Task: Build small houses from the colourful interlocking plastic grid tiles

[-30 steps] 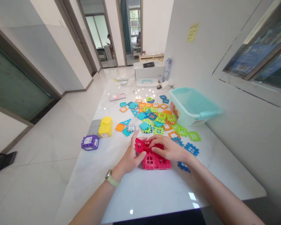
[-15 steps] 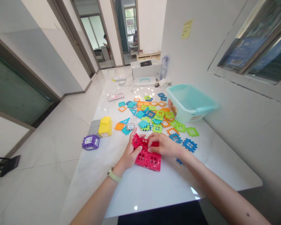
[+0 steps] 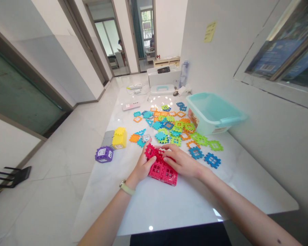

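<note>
Gripping the red box (image 3: 156, 168) over the near part of the white table (image 3: 113, 205), your left hand (image 3: 142, 167) holds its left side; your right hand (image 3: 183, 162) touches its upper part, pinching or not I cannot tell. The front edge, level one second ago, now slants. Beyond, coloured pieces (image 3: 157, 125) stay scattered.

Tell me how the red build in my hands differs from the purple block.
Your left hand grips the red build and your right hand touches it; the purple block sits untouched on the table. The red build looks larger than the purple block. The purple block has white windows; the red build's front windows show no white. Both have notched edges.
</note>
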A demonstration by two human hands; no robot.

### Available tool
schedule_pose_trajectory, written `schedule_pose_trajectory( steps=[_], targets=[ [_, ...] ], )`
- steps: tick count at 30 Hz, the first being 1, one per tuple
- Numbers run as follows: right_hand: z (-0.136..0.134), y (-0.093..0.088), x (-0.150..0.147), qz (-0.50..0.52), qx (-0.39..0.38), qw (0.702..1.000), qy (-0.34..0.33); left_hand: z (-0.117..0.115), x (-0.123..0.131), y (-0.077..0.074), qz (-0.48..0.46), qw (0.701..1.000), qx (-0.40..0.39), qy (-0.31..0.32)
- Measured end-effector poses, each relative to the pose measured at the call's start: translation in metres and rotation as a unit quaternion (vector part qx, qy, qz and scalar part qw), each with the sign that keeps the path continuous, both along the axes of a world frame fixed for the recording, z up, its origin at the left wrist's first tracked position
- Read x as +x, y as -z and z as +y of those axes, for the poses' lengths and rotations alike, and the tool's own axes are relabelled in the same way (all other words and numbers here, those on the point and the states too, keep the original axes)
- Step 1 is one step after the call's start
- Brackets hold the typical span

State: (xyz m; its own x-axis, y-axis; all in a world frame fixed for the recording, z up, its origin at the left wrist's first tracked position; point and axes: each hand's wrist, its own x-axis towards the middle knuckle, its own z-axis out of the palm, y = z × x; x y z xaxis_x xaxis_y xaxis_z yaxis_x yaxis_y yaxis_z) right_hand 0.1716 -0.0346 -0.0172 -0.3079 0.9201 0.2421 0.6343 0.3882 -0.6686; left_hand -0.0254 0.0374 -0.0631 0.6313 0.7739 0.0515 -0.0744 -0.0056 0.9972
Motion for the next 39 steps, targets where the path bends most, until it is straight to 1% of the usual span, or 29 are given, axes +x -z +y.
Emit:
schedule_pose_trajectory(
  steps=[5, 9, 11, 14, 16, 20, 23, 25, 26, 28, 30, 33, 35, 37, 39],
  targets=[
    [-0.001, 0.000, -0.009, -0.003, 0.013, 1.000, 0.026, 0.000, 0.001, 0.003, 0.000, 1.000, 0.022, -0.018],
    [-0.001, 0.005, -0.014, 0.033, 0.055, 0.995, 0.082, -0.001, 0.001, -0.003, -0.023, 1.000, 0.013, -0.015],
    [-0.002, 0.008, -0.018, 0.048, 0.083, 0.991, 0.094, -0.001, -0.002, -0.008, -0.026, 0.999, 0.023, -0.019],
    [-0.004, 0.010, -0.026, 0.048, 0.137, 0.984, 0.105, -0.002, -0.006, -0.014, -0.008, 0.997, 0.072, -0.036],
    [-0.005, 0.010, -0.032, 0.041, 0.171, 0.976, 0.128, -0.004, -0.008, -0.018, 0.011, 0.992, 0.110, -0.054],
    [-0.008, 0.006, -0.039, 0.041, 0.218, 0.959, 0.174, -0.015, -0.008, -0.022, 0.026, 0.979, 0.177, -0.100],
    [-0.011, 0.005, -0.037, 0.023, 0.278, 0.947, 0.159, -0.021, -0.006, -0.023, 0.000, 0.963, 0.240, -0.126],
    [-0.011, 0.006, -0.035, 0.000, 0.310, 0.940, 0.141, -0.019, -0.006, -0.021, -0.019, 0.946, 0.292, -0.136],
    [-0.010, 0.007, -0.035, -0.014, 0.314, 0.939, 0.138, -0.016, -0.007, -0.020, -0.023, 0.940, 0.309, -0.144],
    [-0.007, 0.009, -0.036, -0.038, 0.295, 0.943, 0.148, -0.010, -0.008, -0.017, -0.005, 0.946, 0.280, -0.162],
    [-0.003, 0.011, -0.037, -0.050, 0.267, 0.949, 0.159, -0.006, -0.009, -0.013, 0.002, 0.953, 0.266, -0.145],
    [0.002, 0.015, -0.038, -0.039, 0.219, 0.962, 0.161, -0.007, -0.007, -0.008, 0.002, 0.961, 0.258, -0.105],
    [0.005, 0.018, -0.036, -0.016, 0.182, 0.970, 0.159, -0.010, -0.003, -0.006, 0.004, 0.968, 0.228, -0.104],
    [0.006, 0.021, -0.032, 0.007, 0.160, 0.974, 0.162, -0.010, 0.000, -0.006, 0.004, 0.972, 0.194, -0.131],
    [0.007, 0.023, -0.026, 0.019, 0.147, 0.975, 0.164, -0.007, 0.001, -0.005, 0.003, 0.968, 0.166, -0.188]
  ],
)
